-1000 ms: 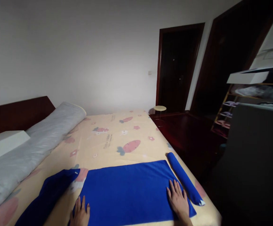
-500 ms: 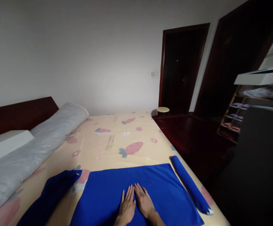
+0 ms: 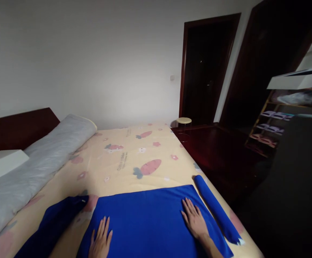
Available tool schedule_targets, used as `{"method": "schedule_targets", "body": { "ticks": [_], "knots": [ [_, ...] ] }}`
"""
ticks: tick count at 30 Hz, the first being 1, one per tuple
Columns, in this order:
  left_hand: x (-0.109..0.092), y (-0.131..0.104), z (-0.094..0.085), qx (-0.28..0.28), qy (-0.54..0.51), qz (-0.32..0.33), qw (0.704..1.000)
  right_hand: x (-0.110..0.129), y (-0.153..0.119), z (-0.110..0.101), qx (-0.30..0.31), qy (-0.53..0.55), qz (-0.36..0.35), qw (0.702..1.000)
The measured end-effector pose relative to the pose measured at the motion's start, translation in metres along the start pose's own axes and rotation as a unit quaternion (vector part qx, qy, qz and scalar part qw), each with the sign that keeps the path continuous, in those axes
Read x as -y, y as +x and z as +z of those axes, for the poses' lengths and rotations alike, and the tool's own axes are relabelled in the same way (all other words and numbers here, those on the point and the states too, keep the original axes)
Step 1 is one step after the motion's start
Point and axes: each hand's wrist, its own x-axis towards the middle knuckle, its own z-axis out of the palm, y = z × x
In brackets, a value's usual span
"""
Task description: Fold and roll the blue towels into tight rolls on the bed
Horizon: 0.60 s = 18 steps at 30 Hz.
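A blue cloth (image 3: 147, 222) lies spread flat on the bed, its near part cut off by the bottom of the view. My left hand (image 3: 101, 238) rests palm down near the cloth's left edge, fingers stretched out. Toward the right edge, my right hand (image 3: 195, 218) also lies flat on the fabric, fingers extended. Beside the right edge is a rolled blue cloth (image 3: 216, 209) with a small white tag at its near end. On the left, a crumpled darker blue cloth (image 3: 55, 222) lies apart from the spread one.
The bed (image 3: 123, 143) has a cream sheet with carrot prints. A grey rolled bedding piece (image 3: 51, 150) and a white box (image 3: 5, 163) lie along the headboard (image 3: 21, 125). Beyond the bed stand a round stool (image 3: 184, 120) and a shoe rack (image 3: 269, 125) holding slippers.
My hands have moved apart from the middle of the cloth, the left one toward its left edge and the right one toward its right edge. The view has shifted slightly.
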Motion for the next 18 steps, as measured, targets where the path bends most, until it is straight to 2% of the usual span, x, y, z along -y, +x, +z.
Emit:
{"method": "schedule_targets", "body": {
  "ticks": [3,7,9,10,12,14,18],
  "knots": [
    [-0.060,0.010,-0.011,-0.010,-0.017,0.065,0.998,0.064,0.009,0.013,0.025,0.059,-0.067,0.996],
    [-0.153,0.037,-0.016,0.006,-0.077,0.155,0.985,0.153,0.021,0.024,0.112,0.116,-0.164,0.973],
    [-0.181,0.049,-0.013,0.027,-0.096,0.179,0.979,0.175,0.027,0.026,0.144,0.133,-0.209,0.958],
    [-0.189,0.054,-0.011,0.034,-0.099,0.185,0.977,0.178,0.031,0.027,0.154,0.136,-0.224,0.953],
    [-0.190,0.062,-0.008,0.036,-0.097,0.193,0.976,0.170,0.040,0.025,0.158,0.131,-0.227,0.952],
    [-0.177,0.069,-0.006,0.023,-0.090,0.179,0.979,0.144,0.050,0.022,0.148,0.115,-0.193,0.963],
    [-0.121,0.086,-0.003,0.000,-0.061,0.070,0.996,0.063,0.065,0.009,0.108,0.064,-0.071,0.990]
  ]
}}
